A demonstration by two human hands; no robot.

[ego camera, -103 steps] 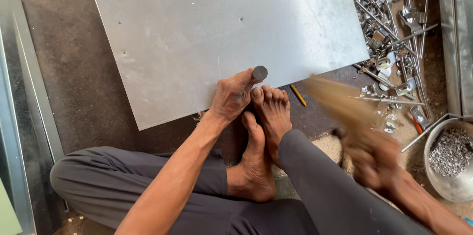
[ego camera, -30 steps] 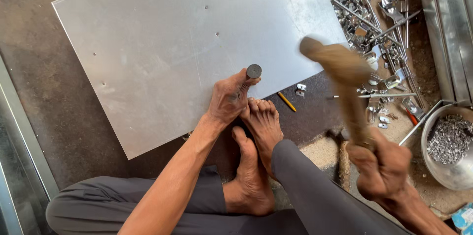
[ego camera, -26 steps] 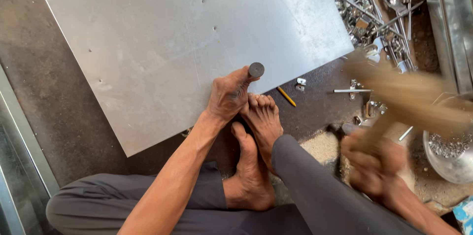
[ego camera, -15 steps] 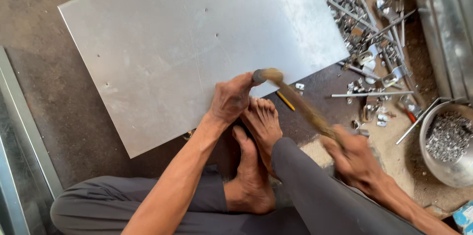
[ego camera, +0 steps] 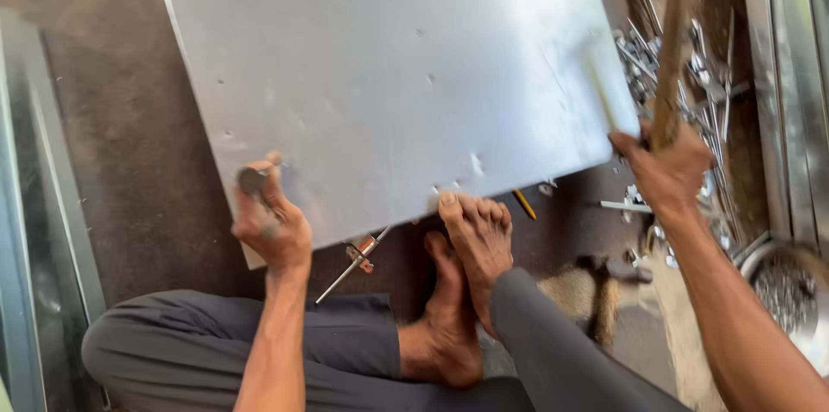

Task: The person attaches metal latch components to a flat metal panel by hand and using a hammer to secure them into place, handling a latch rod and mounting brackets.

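My left hand [ego camera: 272, 226] is clenched around a short metal punch [ego camera: 253, 179], its dark round head showing just above my fingers, its tip set down near the sheet's near left corner. My right hand [ego camera: 667, 172] is wrapped tight on the wooden handle of a hammer [ego camera: 669, 66], raised; the handle runs up and away from my right hand, with the head at the far end, blurred.

The metal sheet [ego camera: 389, 84] lies flat on the floor, spanning from my left hand across to my right. Its long axis runs left to right, tilted a little so the right end sits farther from me. My bare feet [ego camera: 471, 239] press on its near edge, between my hands.

I judge the sheet thin and stiff but springy, smooth-faced and likely to skid, with sharp edges; I would take it by the two short ends with flat palms. The punch feels like a solid, heavy little bar, best gripped low on the shaft. The hammer is top-heavy, so I hold it near the handle's end.

Beyond my right hand lies a heap of loose bolts and rods [ego camera: 704, 58]; below it sits a metal bowl [ego camera: 781, 291] of small parts. A pencil [ego camera: 524, 204] lies just right of my feet.
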